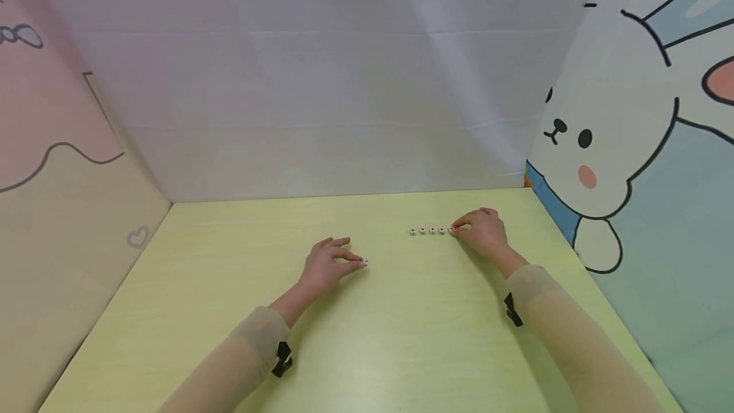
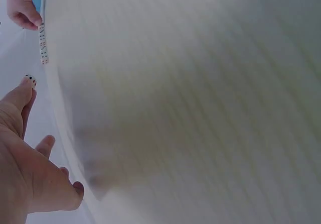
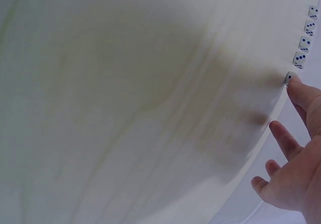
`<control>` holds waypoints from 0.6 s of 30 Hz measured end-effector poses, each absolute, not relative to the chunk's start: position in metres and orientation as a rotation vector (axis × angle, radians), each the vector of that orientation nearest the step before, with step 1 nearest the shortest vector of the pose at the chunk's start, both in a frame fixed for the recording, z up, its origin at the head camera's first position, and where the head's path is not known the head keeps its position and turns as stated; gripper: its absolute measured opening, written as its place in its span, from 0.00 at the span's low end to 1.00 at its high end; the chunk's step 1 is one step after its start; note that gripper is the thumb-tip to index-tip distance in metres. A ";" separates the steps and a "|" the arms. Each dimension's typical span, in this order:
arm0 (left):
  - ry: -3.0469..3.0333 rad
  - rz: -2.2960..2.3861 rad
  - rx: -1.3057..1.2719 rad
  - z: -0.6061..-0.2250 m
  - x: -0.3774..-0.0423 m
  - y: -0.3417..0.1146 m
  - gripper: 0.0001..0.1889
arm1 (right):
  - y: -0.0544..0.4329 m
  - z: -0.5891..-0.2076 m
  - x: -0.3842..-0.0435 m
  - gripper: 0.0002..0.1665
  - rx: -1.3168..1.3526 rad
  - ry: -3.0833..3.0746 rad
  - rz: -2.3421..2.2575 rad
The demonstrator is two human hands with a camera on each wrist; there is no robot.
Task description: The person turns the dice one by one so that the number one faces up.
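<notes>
My left hand (image 1: 328, 266) pinches a small white die (image 2: 30, 80) between thumb and forefinger, with its other fingers spread. In the head view that hand is left of the middle, over the table. Farther right, my right hand (image 1: 483, 232) pinches another die (image 3: 290, 78) at the right end of a short row. The rest of the row's dice (image 1: 427, 231) stand side by side to the left of it with small gaps. Blue dots show on their faces in the right wrist view. Fingertips partly hide both pinched dice.
The pale yellow table (image 1: 401, 336) runs back to a white cloth wall (image 1: 332, 113). A printed panel with a rabbit (image 1: 602, 145) stands along the right side, and a pink and cream panel (image 1: 69, 222) along the left.
</notes>
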State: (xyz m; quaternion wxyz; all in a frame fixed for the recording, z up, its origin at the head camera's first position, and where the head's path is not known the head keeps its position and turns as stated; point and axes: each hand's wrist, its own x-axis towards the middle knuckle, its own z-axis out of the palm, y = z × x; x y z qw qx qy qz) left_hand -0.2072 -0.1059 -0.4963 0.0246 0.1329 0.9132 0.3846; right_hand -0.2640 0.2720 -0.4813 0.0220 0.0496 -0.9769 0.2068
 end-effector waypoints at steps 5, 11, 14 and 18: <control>2.896 1.039 0.443 -0.503 -0.208 -0.109 0.08 | 0.272 -0.484 -0.265 0.15 0.156 -3.023 0.653; 2.912 0.978 0.448 -0.505 -0.207 -0.111 0.07 | 0.272 -0.484 -0.265 0.15 0.155 -3.022 0.638; 2.915 0.965 0.464 -0.504 -0.206 -0.112 0.06 | 0.272 -0.484 -0.265 0.15 0.161 -3.024 0.628; 2.922 0.943 0.512 -0.503 -0.205 -0.114 0.06 | 0.272 -0.483 -0.265 0.15 0.166 -3.024 0.627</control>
